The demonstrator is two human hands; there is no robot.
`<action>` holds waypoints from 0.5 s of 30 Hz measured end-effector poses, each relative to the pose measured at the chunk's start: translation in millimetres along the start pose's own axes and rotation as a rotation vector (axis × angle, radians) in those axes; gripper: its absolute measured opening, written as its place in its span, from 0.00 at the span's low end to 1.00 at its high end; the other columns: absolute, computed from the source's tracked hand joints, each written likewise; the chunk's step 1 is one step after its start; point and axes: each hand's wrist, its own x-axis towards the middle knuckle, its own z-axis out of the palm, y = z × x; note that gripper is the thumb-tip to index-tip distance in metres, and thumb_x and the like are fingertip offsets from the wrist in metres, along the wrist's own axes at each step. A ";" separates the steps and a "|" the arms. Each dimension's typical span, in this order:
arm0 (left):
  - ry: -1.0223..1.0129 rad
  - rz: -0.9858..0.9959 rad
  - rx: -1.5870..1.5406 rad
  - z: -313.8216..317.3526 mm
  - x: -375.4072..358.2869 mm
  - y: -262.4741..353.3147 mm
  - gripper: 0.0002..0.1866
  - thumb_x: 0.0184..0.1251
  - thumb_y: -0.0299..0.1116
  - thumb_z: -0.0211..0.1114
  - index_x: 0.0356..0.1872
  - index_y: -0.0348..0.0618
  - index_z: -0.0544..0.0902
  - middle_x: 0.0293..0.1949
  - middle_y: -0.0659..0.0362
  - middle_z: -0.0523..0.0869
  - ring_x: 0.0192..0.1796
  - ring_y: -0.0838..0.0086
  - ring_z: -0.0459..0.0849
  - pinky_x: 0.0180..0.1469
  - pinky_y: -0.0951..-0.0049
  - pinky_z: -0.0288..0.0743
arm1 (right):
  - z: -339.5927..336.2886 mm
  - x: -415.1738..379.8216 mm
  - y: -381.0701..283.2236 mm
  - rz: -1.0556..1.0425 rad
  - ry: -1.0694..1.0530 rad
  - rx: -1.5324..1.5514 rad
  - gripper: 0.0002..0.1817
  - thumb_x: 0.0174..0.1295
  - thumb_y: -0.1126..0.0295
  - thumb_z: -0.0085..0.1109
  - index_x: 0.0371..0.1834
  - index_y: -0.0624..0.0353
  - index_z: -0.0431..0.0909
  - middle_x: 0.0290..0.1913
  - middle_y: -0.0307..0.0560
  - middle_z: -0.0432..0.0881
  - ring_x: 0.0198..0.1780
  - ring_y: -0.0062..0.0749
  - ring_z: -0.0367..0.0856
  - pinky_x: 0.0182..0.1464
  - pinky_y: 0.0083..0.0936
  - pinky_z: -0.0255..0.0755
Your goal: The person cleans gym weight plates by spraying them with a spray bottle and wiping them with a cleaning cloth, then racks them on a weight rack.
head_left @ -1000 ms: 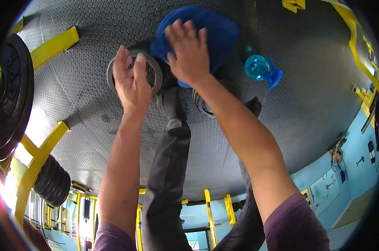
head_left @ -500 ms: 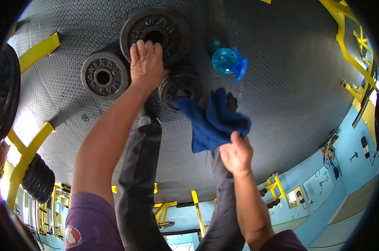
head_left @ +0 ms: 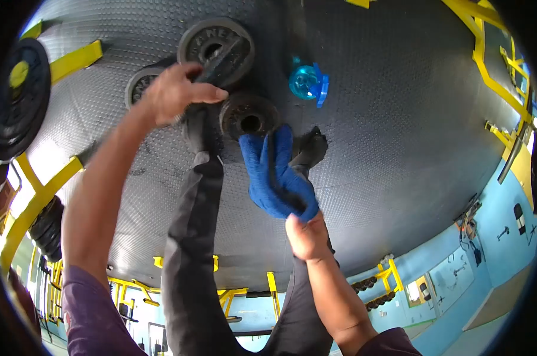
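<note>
My left hand (head_left: 176, 94) is beside the near-left rim of a dark weight plate (head_left: 200, 43); its thumb stands apart from the fingers, and I see nothing held between them. Partly behind this hand lies a second lettered plate (head_left: 139, 88). My right hand (head_left: 307, 236) is closed on the lower end of a blue cloth (head_left: 268, 188). The bunched cloth reaches up to the near edge of a smaller round plate (head_left: 250, 107) with a centre hole. A translucent blue bottle (head_left: 304, 82) with a blue top stands right of the plates.
Black textured rubber matting (head_left: 387, 154) covers the floor. My dark-trousered legs (head_left: 191, 249) stand either side below the plates. At left are a yellow rack (head_left: 77, 62) and large black plates (head_left: 20, 101). More yellow frames (head_left: 488, 74) stand at right, near a blue wall (head_left: 494, 219).
My left hand has moved off the top of the plate to its lower left side. My right hand has moved slightly left and down with the cloth, which now bunches differently.
</note>
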 end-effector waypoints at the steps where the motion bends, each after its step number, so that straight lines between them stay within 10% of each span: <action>1: 0.011 -0.006 -0.266 10.0 -24.7 -5.0 0.41 0.47 0.61 0.69 0.49 0.30 0.83 0.41 0.50 0.86 0.43 0.64 0.83 0.50 0.63 0.75 | 25.6 6.6 -11.6 -0.168 -0.029 -0.070 0.29 0.67 0.63 0.61 0.69 0.62 0.71 0.73 0.52 0.68 0.75 0.40 0.64 0.75 0.34 0.53; 3: 0.038 0.000 -0.619 26.6 -96.2 4.7 0.46 0.49 0.65 0.68 0.56 0.29 0.78 0.50 0.49 0.84 0.51 0.67 0.82 0.53 0.67 0.74 | 59.1 27.6 -42.7 -0.612 -0.306 -0.621 0.34 0.64 0.52 0.59 0.73 0.50 0.69 0.79 0.60 0.56 0.79 0.63 0.49 0.77 0.54 0.41; 6: 0.089 0.216 -1.232 59.1 -195.8 -1.6 0.33 0.69 0.44 0.64 0.70 0.35 0.69 0.67 0.53 0.75 0.67 0.65 0.74 0.71 0.63 0.67 | 113.4 41.4 -62.3 -0.863 -0.310 -0.916 0.34 0.64 0.49 0.57 0.73 0.48 0.69 0.79 0.61 0.54 0.80 0.68 0.44 0.76 0.59 0.38; 7: 0.175 0.348 -1.173 70.0 -221.5 0.3 0.37 0.69 0.50 0.62 0.71 0.36 0.67 0.69 0.52 0.73 0.68 0.64 0.74 0.71 0.62 0.66 | 125.2 35.1 -73.5 -0.898 -0.330 -0.913 0.34 0.64 0.49 0.57 0.73 0.48 0.69 0.79 0.61 0.54 0.80 0.68 0.44 0.76 0.59 0.38; 8: 0.083 0.298 -1.649 73.1 -254.4 21.1 0.37 0.70 0.54 0.57 0.70 0.35 0.68 0.67 0.50 0.75 0.67 0.62 0.75 0.72 0.61 0.66 | 135.7 24.7 -84.3 -0.802 -0.289 -0.783 0.34 0.65 0.48 0.56 0.73 0.49 0.69 0.78 0.60 0.58 0.78 0.63 0.51 0.75 0.56 0.43; 11: 0.162 0.184 -1.623 68.6 -323.1 78.2 0.28 0.67 0.48 0.56 0.57 0.33 0.77 0.49 0.51 0.85 0.50 0.65 0.84 0.56 0.67 0.76 | 152.9 -4.5 -115.6 0.071 -0.189 -0.292 0.32 0.73 0.47 0.49 0.72 0.56 0.68 0.70 0.52 0.71 0.69 0.42 0.71 0.70 0.40 0.62; 13: 0.274 0.220 -1.579 84.4 -355.5 92.5 0.25 0.64 0.47 0.59 0.51 0.34 0.79 0.43 0.55 0.85 0.44 0.70 0.83 0.49 0.72 0.76 | 150.9 -29.4 -123.4 0.198 -0.212 -0.378 0.33 0.76 0.45 0.44 0.69 0.63 0.68 0.62 0.45 0.77 0.57 0.29 0.78 0.61 0.29 0.71; 15: 0.448 0.202 -1.463 85.3 -385.9 116.1 0.22 0.63 0.46 0.61 0.46 0.36 0.79 0.39 0.57 0.84 0.41 0.74 0.82 0.45 0.74 0.74 | 155.8 -104.5 -118.1 0.575 -0.091 0.245 0.33 0.75 0.47 0.45 0.67 0.68 0.67 0.59 0.49 0.79 0.58 0.35 0.77 0.62 0.32 0.69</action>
